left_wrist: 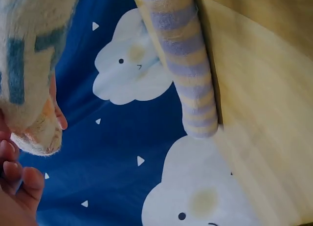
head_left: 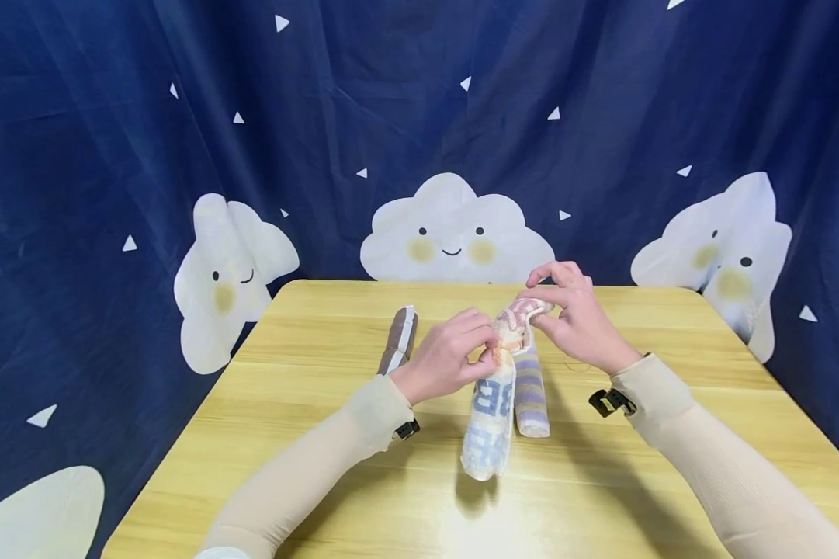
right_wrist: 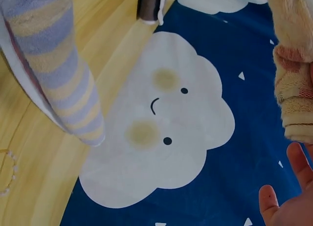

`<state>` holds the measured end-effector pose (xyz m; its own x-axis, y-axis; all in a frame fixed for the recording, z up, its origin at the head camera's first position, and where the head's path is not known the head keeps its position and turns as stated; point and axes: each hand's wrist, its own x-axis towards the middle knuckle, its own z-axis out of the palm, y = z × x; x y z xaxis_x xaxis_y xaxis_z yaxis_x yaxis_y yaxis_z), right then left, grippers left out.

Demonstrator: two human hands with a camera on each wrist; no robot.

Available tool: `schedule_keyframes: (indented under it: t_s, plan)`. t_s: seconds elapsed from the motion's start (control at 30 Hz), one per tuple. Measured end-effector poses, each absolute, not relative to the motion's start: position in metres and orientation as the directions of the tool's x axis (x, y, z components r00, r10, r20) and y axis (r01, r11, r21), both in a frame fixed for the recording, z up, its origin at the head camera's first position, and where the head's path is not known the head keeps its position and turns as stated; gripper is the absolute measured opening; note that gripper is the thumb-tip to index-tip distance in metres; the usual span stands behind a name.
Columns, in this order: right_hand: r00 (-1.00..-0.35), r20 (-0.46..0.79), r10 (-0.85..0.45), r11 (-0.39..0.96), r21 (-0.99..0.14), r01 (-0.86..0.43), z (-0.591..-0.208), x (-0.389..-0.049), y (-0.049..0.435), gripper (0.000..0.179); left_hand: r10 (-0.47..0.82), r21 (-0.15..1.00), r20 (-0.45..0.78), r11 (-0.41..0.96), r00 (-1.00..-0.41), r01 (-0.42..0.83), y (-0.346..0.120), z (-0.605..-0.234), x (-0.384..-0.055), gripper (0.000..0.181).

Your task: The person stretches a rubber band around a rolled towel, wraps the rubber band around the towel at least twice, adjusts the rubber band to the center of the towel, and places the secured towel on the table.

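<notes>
A cream rolled towel with blue lettering is raised over the table, tilted, its far end pinkish and orange. The left hand pinches it around the middle of its length. At the far end the right hand holds the roll between thumb and fingers. In the left wrist view the lettered towel hangs beside the left fingertips. The right wrist view has the right fingertips right at the towel's end. Behind it, a purple-and-beige striped rolled towel lies on the table.
A brown-and-white rolled towel lies beyond the left forearm, partly hidden by the hand. The wooden table reaches back to a dark blue curtain printed with clouds. A thin beaded loop lies on the tabletop.
</notes>
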<state>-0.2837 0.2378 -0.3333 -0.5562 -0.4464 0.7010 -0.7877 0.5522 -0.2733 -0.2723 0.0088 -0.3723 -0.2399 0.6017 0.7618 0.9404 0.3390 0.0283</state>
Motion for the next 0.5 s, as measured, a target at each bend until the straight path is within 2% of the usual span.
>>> schedule_keyframes:
  t_s: [0.23,0.37,0.5]
  plan:
    - [-0.548,0.703,-0.452,0.574,-0.241,-0.782,-0.336,-0.288,0.241,0.028,0.625,0.091,0.705,0.388,-0.334,0.917,0.003,-0.375,-0.27,0.007]
    - [-0.544,0.716,-0.439,0.561,-0.255,-0.788,-0.335,-0.288,0.245,0.027,0.66,0.049,0.677,0.4,-0.324,0.915,-0.002,-0.38,-0.267,0.008]
    - [-0.556,0.701,-0.445,0.556,-0.27,-0.786,-0.334,-0.289,0.251,0.027,0.721,-0.059,0.632,0.41,-0.284,0.91,-0.007,-0.381,-0.26,0.007]
